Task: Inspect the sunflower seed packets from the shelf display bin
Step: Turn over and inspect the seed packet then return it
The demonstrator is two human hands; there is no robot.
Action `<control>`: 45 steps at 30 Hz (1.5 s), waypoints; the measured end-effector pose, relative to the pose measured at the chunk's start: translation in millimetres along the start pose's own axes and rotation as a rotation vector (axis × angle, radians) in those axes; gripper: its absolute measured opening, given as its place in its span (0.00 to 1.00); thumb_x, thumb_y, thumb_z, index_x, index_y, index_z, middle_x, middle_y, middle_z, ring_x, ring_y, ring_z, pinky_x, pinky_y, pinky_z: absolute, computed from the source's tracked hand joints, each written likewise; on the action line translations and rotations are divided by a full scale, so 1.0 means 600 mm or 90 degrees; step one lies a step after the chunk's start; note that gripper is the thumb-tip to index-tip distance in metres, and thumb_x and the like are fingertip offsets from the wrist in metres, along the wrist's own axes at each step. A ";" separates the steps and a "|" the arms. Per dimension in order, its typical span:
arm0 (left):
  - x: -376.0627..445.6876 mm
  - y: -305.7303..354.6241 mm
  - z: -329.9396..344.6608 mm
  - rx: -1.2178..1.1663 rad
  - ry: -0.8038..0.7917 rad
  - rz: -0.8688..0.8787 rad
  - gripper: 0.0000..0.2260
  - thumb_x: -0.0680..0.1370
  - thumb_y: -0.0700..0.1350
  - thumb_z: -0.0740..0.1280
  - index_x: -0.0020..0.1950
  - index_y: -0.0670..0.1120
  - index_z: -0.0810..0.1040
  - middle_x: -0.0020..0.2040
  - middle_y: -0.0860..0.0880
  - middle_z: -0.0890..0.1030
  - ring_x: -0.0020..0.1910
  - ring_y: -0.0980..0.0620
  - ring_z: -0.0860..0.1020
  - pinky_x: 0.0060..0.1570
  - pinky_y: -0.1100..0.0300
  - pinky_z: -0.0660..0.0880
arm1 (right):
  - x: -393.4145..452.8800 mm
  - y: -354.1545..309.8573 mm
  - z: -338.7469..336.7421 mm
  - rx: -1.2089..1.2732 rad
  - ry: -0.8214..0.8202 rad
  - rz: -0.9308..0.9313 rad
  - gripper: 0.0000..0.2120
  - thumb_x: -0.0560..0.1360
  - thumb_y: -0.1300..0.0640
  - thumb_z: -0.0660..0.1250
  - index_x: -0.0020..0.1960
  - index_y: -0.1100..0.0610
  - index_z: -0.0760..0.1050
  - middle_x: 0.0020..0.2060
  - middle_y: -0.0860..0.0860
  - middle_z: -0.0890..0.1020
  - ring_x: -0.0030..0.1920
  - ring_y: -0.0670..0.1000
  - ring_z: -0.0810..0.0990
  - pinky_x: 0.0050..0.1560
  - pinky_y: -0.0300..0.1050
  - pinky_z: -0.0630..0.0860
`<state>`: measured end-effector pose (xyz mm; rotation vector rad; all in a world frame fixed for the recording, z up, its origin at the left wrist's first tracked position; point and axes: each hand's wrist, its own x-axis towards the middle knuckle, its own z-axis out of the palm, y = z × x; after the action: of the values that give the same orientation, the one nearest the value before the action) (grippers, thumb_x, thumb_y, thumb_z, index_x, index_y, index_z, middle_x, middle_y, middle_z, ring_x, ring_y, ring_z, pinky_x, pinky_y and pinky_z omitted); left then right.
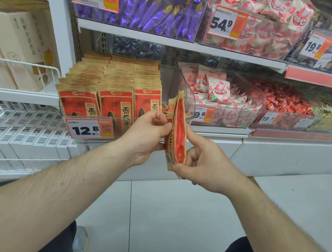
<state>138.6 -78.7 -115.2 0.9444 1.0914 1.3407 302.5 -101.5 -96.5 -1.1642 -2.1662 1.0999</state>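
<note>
Red-and-tan paper packets (pixel 175 130), two as far as the edges show, stand upright and edge-on between both hands. The left hand (pixel 146 138) pinches their left side; the right hand (pixel 201 161) curls round the lower right edge, thumb at the bottom corner. Just behind and left of the grip, the clear display bin (pixel 97 117) holds three rows of matching packets above one 12.8 price tag (pixel 89 128).

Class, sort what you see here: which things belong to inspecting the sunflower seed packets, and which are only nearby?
Belongs to the job:
held packets
left hand
right hand
display bin
shelved packets

Only nearby:
purple sweets
strawberry pouches
red candies
white boxes
</note>
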 end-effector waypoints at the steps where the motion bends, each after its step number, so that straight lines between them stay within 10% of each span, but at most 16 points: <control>1: -0.002 0.002 0.001 -0.012 -0.014 0.000 0.10 0.81 0.36 0.64 0.41 0.47 0.70 0.40 0.46 0.77 0.38 0.49 0.78 0.40 0.50 0.76 | 0.000 -0.001 0.000 -0.004 0.000 0.002 0.48 0.72 0.64 0.74 0.76 0.31 0.51 0.27 0.55 0.80 0.25 0.47 0.74 0.28 0.39 0.73; 11: -0.010 0.011 -0.001 -0.001 -0.077 -0.007 0.10 0.78 0.44 0.67 0.40 0.50 0.68 0.34 0.50 0.75 0.33 0.54 0.77 0.35 0.55 0.74 | 0.001 0.004 0.004 -0.073 -0.022 -0.018 0.45 0.71 0.57 0.74 0.74 0.28 0.53 0.29 0.50 0.82 0.28 0.45 0.77 0.34 0.38 0.74; 16: -0.012 0.009 -0.003 0.047 -0.118 0.001 0.09 0.78 0.42 0.68 0.40 0.49 0.72 0.34 0.52 0.78 0.37 0.53 0.78 0.41 0.52 0.74 | 0.007 0.015 -0.008 0.044 0.100 -0.048 0.08 0.71 0.40 0.66 0.49 0.33 0.79 0.24 0.53 0.74 0.27 0.46 0.74 0.31 0.36 0.70; 21: -0.017 0.005 0.004 0.097 -0.154 -0.001 0.07 0.76 0.40 0.70 0.41 0.46 0.74 0.33 0.54 0.79 0.35 0.55 0.77 0.46 0.49 0.71 | 0.011 0.013 -0.009 0.056 0.219 -0.004 0.27 0.75 0.35 0.61 0.26 0.51 0.77 0.20 0.51 0.75 0.22 0.41 0.70 0.29 0.33 0.67; 35: -0.021 0.006 0.005 0.036 -0.189 -0.047 0.08 0.66 0.46 0.72 0.39 0.46 0.75 0.39 0.45 0.82 0.49 0.43 0.81 0.41 0.48 0.76 | 0.020 0.017 -0.013 0.131 0.222 -0.021 0.13 0.80 0.60 0.64 0.40 0.55 0.83 0.32 0.57 0.83 0.28 0.51 0.78 0.32 0.43 0.77; 45: -0.018 0.012 0.003 0.005 -0.179 -0.052 0.09 0.66 0.45 0.71 0.40 0.45 0.73 0.35 0.46 0.82 0.38 0.49 0.82 0.46 0.41 0.77 | 0.018 0.023 -0.016 0.221 0.139 -0.034 0.07 0.75 0.64 0.71 0.49 0.54 0.83 0.38 0.58 0.86 0.33 0.55 0.81 0.40 0.43 0.79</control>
<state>139.2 -89.2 -107.5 1.0477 0.9092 1.0989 309.5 -83.6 -102.1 -1.0103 -1.7469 1.2049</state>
